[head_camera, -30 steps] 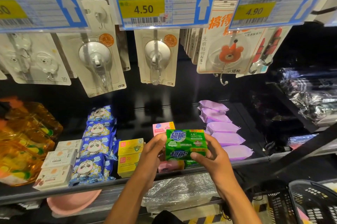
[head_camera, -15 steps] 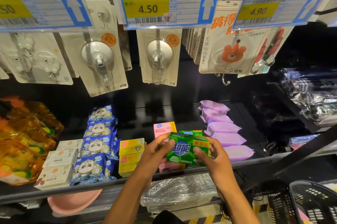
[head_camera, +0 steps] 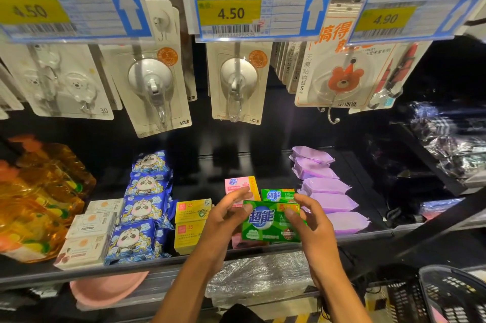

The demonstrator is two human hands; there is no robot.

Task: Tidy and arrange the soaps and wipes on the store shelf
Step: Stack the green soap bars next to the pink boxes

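Green soap pack (head_camera: 271,222) lying near-flat just right of yellow boxes (head_camera: 192,225). Left hand (head_camera: 223,220) fingers pinching pack's left end; right hand (head_camera: 313,228) fingers curling over its right end, grip seemingly loose.

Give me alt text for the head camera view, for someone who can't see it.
A left hand and a right hand hold a green soap pack at the front of a store shelf. Yellow boxes and blue panda packs lie to its left, purple packs to its right. Carded hooks hang above, under price tags.
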